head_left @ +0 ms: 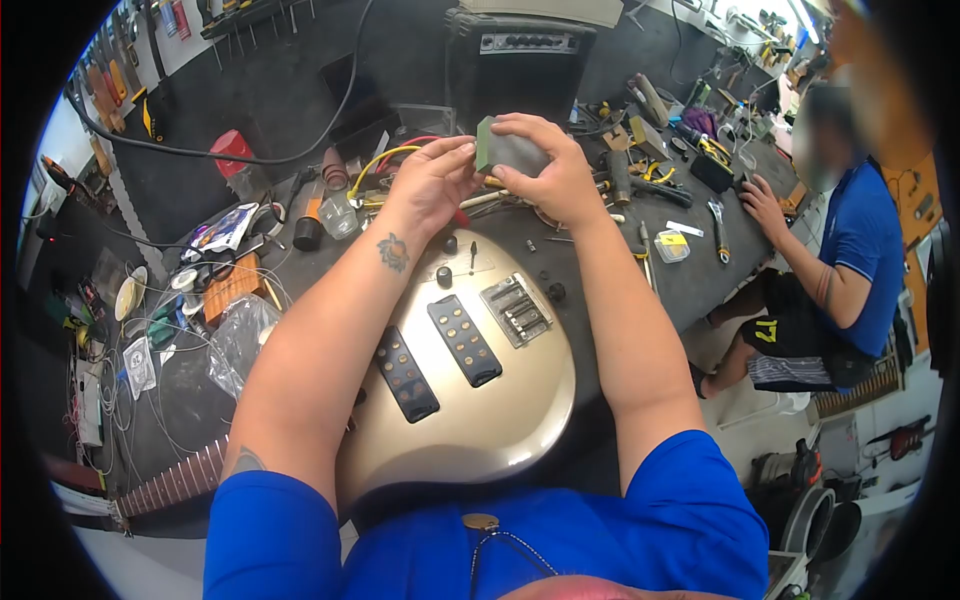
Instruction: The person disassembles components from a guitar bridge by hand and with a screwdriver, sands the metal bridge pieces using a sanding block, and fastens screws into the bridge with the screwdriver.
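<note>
Up above the bass guitar, my right hand grips a grey block with a green end, fingers over its top and thumb below. My left hand is closed, its fingertips pinched together right at the green end; whatever may be between them is too small to make out. Under my forearms lies a gold electric bass body, face up, with two black pickups, a metal bridge and dark control knobs. Its fretted neck runs to the lower left, partly hidden by my left arm.
An amplifier stands at the back of the dark bench. Cables and tools crowd behind my hands. A plastic bag and an orange block lie left; an adjustable wrench lies right. A person in a blue shirt sits at right.
</note>
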